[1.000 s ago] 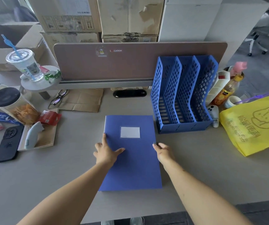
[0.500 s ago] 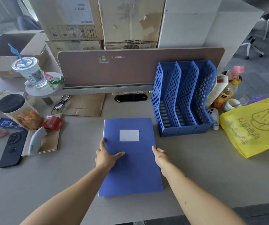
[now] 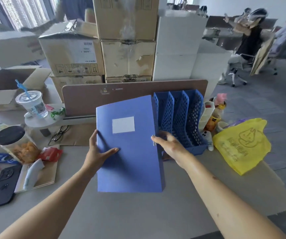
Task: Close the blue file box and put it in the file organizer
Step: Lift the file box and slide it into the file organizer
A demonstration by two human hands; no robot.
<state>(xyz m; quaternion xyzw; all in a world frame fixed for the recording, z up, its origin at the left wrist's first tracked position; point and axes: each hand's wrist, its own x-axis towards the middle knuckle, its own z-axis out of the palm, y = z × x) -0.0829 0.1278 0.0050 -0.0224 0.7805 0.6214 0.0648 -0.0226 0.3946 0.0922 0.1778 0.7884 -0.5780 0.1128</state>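
The closed blue file box [image 3: 130, 156], with a white label on its cover, is lifted off the desk and tilted up toward me. My left hand [image 3: 98, 152] grips its left edge, thumb across the cover. My right hand [image 3: 170, 147] holds its right edge by the small metal clasp, fingers behind it. The blue mesh file organizer [image 3: 182, 118] with three slots stands just right of and behind the box; the box's top right corner overlaps its leftmost slot in view.
A yellow plastic bag [image 3: 242, 145], bottles and a white cup sit right of the organizer. Left on the desk: a drink cup with straw [image 3: 32, 104], a snack jar [image 3: 13, 144], glasses, a black phone [image 3: 2, 185], a notebook. Brown divider and cardboard boxes stand behind. People sit far right.
The file box lay flat on the desk under both hands; now both hands have raised it off the surface and tilted it up, closer to the organizer. My view has risen.
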